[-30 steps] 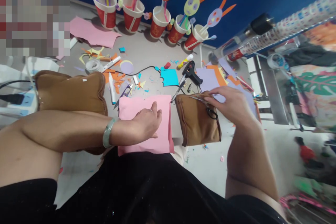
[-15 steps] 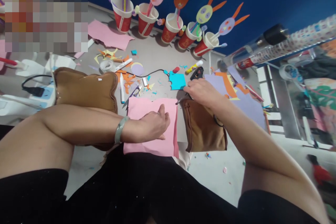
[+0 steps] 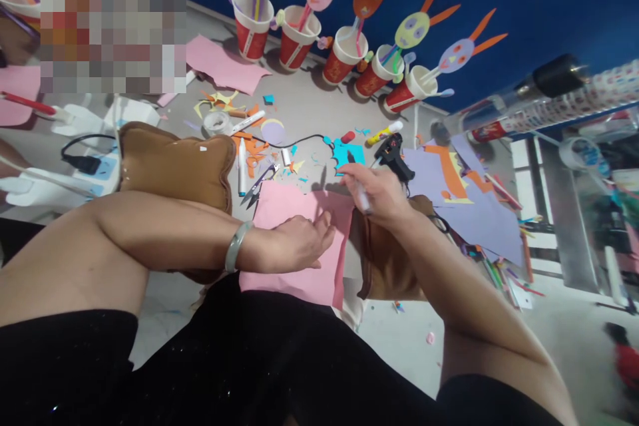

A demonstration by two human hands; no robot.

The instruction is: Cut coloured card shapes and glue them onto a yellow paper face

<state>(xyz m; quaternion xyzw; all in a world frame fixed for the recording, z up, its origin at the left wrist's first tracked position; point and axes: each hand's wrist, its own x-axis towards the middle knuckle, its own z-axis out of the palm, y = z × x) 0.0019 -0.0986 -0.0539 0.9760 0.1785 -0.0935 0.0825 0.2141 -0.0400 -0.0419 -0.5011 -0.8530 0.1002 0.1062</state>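
Observation:
A pink sheet of paper [image 3: 279, 203] lies in front of me, its near edge by my lap. My left hand [image 3: 299, 239] rests on it, palm down, with the fingers loosely stretched and nothing in them. My right hand [image 3: 377, 193] is above the sheet's far right corner. Its fingers are closed on a slim, pale, pen-like thing [image 3: 363, 201], partly hidden and blurred. Just beyond that hand is a blue paper piece with a scalloped edge [image 3: 344, 153]. A black glue gun [image 3: 394, 154] lies to its right.
Brown cushions [image 3: 177, 166] flank the pink sheet. Small snips [image 3: 260, 183], a marker [image 3: 242, 166], a tape roll [image 3: 217, 123] and paper scraps lie left of centre. Several red cups [image 3: 252, 33] with paper rabbit figures stand along the back. Purple sheets [image 3: 492, 226] are at right.
My right hand has lifted from beside the glue gun and come toward the pink sheet with the pen-like thing. My left hand's fingers have loosened on the sheet. The view has shifted slightly.

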